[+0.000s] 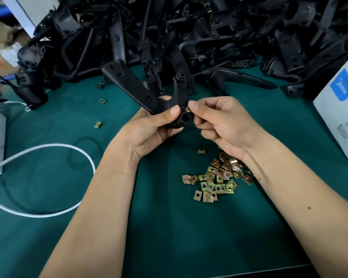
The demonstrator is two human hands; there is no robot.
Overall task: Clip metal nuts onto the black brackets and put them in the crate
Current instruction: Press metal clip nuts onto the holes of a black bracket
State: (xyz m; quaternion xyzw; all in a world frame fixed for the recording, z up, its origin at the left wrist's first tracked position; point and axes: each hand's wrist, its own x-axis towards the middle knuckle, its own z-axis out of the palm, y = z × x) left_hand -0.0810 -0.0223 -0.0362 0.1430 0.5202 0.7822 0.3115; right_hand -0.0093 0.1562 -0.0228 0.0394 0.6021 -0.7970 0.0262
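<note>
Above the desk (48, 137): stiff, light black bracket (141, 91), left hand (151, 125) gripping its hub; right hand (215, 121) pinching small springy nut (187, 109), best held by its edges.

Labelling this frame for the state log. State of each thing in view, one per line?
left hand: grips the black bracket, thumb on top
right hand: pinches a metal nut at the bracket's end
black bracket: held up off the mat, tilted
metal nut: against the bracket, seating unclear
loose nuts: piled flat on the green mat
bracket pile: heaped at the back
white cable: looped on the mat
</note>
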